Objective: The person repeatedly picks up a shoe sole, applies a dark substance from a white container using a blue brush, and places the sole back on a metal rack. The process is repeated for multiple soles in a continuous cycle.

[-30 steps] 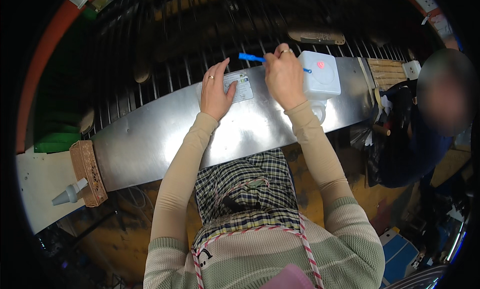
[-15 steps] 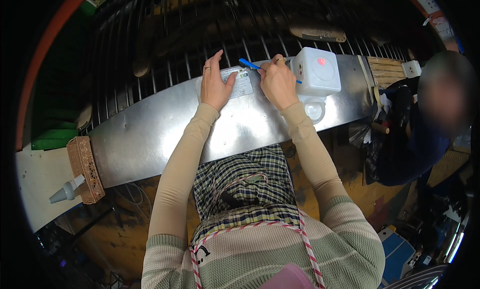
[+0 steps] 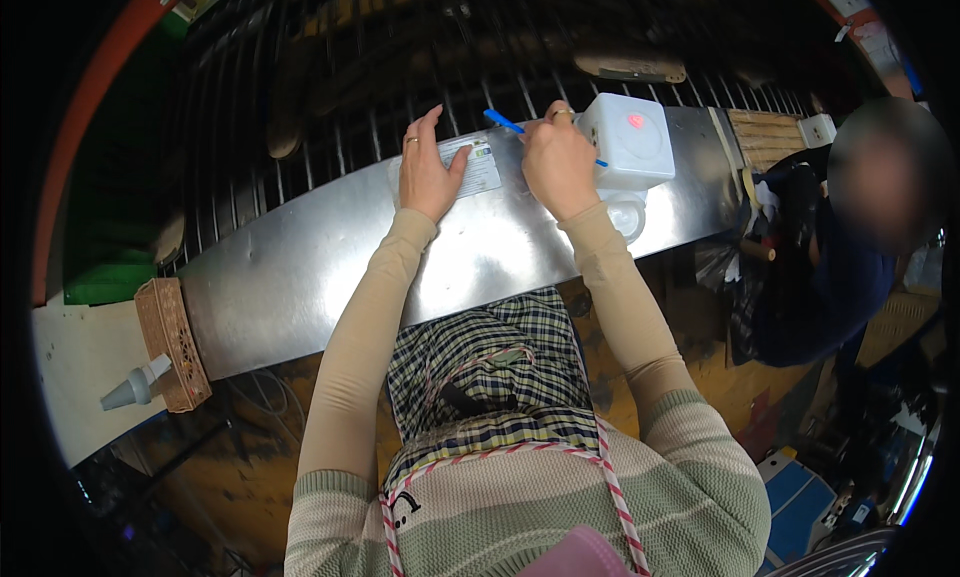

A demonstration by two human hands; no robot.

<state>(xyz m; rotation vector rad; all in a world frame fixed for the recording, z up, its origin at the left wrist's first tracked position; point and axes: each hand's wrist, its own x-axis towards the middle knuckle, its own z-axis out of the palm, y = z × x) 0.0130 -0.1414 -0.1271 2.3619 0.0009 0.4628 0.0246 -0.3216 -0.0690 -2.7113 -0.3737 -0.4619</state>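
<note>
On the metal bench (image 3: 300,277) lies a flat, pale packet with a printed label (image 3: 478,175). My left hand (image 3: 430,172) rests over its left part, fingers stretched out and thumb lying on the print. My right hand (image 3: 557,167) is closed round a slim blue tool (image 3: 503,121), whose flat, wider end sticks out to the upper left; its thin other end shows by the white box. Whether it is a pen or a blade I cannot tell. Just right of that hand stands a white plastic box (image 3: 645,157) with a pink mark on top.
A small clear round dish (image 3: 626,219) sits against the box's near side. Dark metal bars (image 3: 340,77) run beyond the bench. At the left are a brown openwork basket (image 3: 172,342) and a grey nozzle-like piece (image 3: 130,390). A person (image 3: 840,247) sits at the right.
The view has shifted slightly. The blue tool's wide end sits at a slightly different slant in my right hand; my left hand stays on the packet.
</note>
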